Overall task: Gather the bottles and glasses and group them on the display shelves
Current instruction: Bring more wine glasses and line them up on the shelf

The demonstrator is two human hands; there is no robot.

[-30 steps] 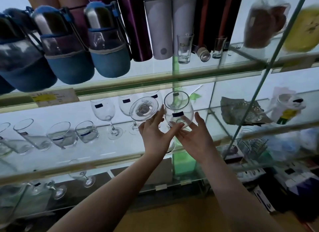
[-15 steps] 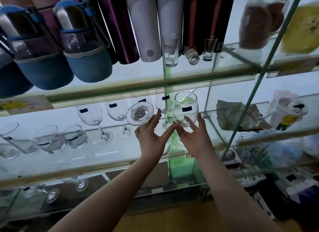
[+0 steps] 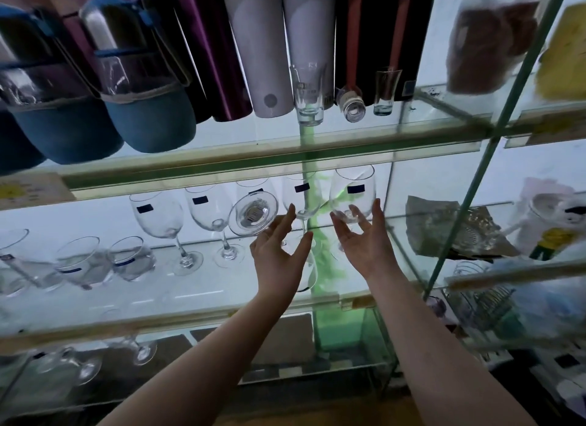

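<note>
My left hand (image 3: 279, 254) reaches into the middle glass shelf (image 3: 190, 286) and holds a tilted wine glass. Its round foot (image 3: 253, 213) faces me above the fingertips and its bowl (image 3: 310, 272) shows behind the palm. My right hand (image 3: 361, 245) cradles the bowl of an upright wine glass (image 3: 352, 191) with a dark label, fingers spread under it. Three more labelled wine glasses (image 3: 160, 214) stand in a row just left of my hands. Insulated bottles (image 3: 257, 51) line the top shelf.
Low glasses (image 3: 130, 257) lie at the shelf's left end. Two shot glasses (image 3: 309, 92) stand on the top shelf by blue-sleeved flasks (image 3: 149, 102). A glass divider (image 3: 396, 235) separates wrapped goods (image 3: 450, 232) and a white mug (image 3: 551, 219). More glasses (image 3: 139, 349) stand below.
Both hands have moved up and deeper into the shelf with their glasses. They have drifted apart, the right-hand glass going up and to the right.
</note>
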